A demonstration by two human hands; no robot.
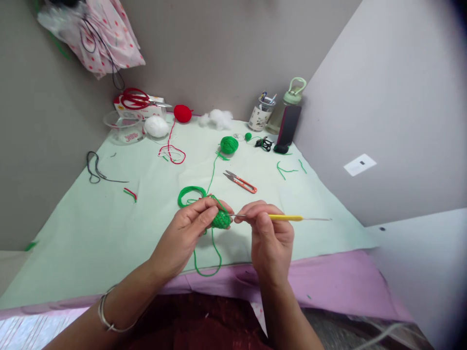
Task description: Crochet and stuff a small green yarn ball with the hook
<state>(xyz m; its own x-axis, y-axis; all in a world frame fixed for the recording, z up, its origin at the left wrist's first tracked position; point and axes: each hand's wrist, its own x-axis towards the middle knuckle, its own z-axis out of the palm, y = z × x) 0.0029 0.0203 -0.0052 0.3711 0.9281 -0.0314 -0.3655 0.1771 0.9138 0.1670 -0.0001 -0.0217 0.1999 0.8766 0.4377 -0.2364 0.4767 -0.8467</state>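
Hands meet low over the pale green cloth, near its front edge. The left hand pinches a small green crochet piece between thumb and fingers, green yarn looping down from it and another strand running back to a green yarn ball. The right hand is closed around a yellow-handled crochet hook, its metal tip touching the piece. Beyond them lie orange thread snips; farther back sit a red yarn ball, white stuffing and red scissors.
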